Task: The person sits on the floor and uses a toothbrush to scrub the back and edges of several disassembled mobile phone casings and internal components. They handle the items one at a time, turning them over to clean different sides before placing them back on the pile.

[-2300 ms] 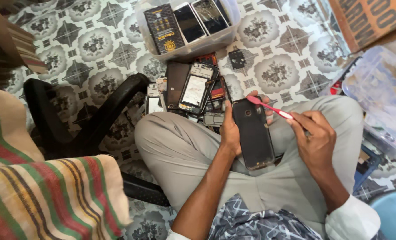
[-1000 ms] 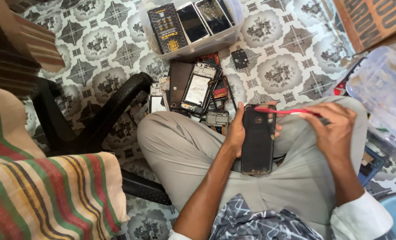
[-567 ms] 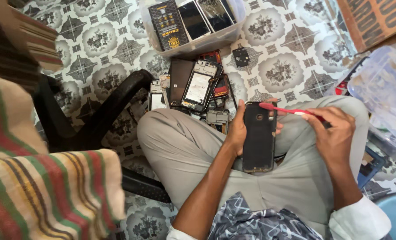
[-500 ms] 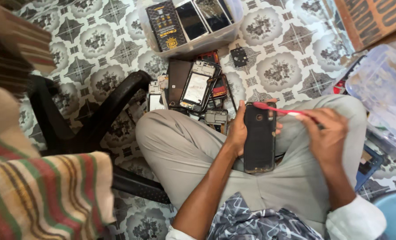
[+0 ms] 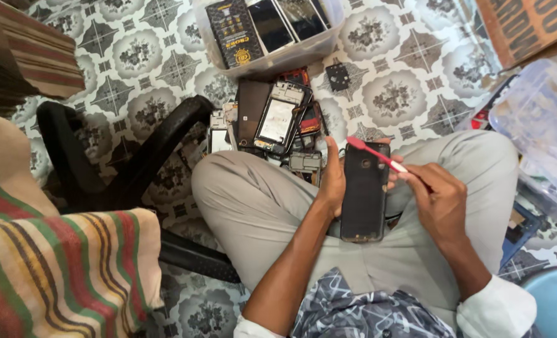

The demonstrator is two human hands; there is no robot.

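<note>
My left hand [image 5: 332,178] grips a black phone [image 5: 363,194] by its left edge, holding it upright over my lap with its dark back facing up. My right hand [image 5: 438,200] holds a red and white toothbrush [image 5: 378,156] by the handle. The brush head rests at the phone's top left corner. I sit cross-legged in grey trousers on a patterned floor.
A pile of opened phones and parts [image 5: 278,122] lies just beyond my knees. Behind it stands a clear box of phones [image 5: 272,28]. A black chair base [image 5: 122,169] and striped cloth [image 5: 53,269] fill the left. Clear plastic tubs [image 5: 538,119] sit at the right.
The phone has stayed in my left hand. The brush head has moved back and forth along the phone's top edge and now sits at the top left corner.
</note>
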